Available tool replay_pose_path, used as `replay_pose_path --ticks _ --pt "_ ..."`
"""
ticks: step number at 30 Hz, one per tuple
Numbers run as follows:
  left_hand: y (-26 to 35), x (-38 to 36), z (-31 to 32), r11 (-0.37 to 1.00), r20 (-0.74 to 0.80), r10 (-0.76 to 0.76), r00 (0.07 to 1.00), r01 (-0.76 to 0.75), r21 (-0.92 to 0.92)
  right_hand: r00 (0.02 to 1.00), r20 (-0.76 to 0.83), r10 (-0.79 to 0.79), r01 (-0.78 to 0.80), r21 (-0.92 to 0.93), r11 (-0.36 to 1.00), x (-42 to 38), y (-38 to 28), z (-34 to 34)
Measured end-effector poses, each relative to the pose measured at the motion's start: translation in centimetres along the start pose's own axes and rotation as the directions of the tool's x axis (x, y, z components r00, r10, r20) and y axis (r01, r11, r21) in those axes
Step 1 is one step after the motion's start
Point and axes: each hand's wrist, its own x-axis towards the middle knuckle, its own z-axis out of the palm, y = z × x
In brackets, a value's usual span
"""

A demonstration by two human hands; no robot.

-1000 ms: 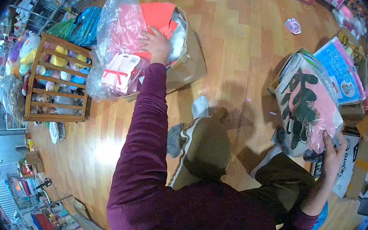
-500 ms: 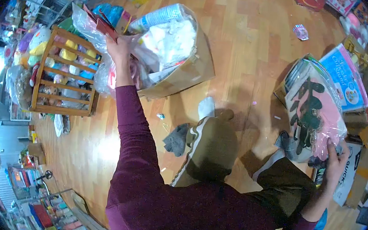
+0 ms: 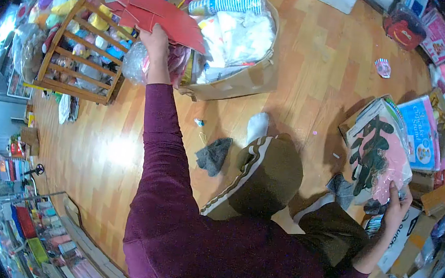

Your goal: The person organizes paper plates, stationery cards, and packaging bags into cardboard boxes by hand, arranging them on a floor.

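Observation:
My left hand (image 3: 156, 42) is stretched forward and closed on several flat red sheets (image 3: 162, 20), possibly card. They fan out above the gap between a wooden slatted crate and a cardboard box. Just below that hand lie clear bubble wrap (image 3: 135, 63) and a pink plastic-wrapped item (image 3: 179, 64). On the right, my right hand (image 3: 399, 204) grips the lower edge of a clear plastic packet (image 3: 389, 156), pink with a dark green leaf shape. That packet leans on a small box of flat packs.
The cardboard box (image 3: 234, 83) holds blue-striped paper cups (image 3: 228, 4) and white bagged goods. Soft toys fill the wooden crate (image 3: 81, 67). A blue cupcake stand box (image 3: 418, 132) stands at right. A grey sock (image 3: 213, 156) lies on the wooden floor by my legs.
The red sheets have turned from nearly edge-on to broad side up and shifted right, still in my left hand. My right hand stays on the packet. The whole view has shifted slightly.

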Motion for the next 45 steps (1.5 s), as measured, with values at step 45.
replay_pose_path --ticks 45 --pt "12.8 -4.4 3.0 0.157 0.677 0.467 0.569 -0.807 0.57 0.996 -0.004 -0.087 0.085 -0.152 0.985 0.3 0.4 0.5"
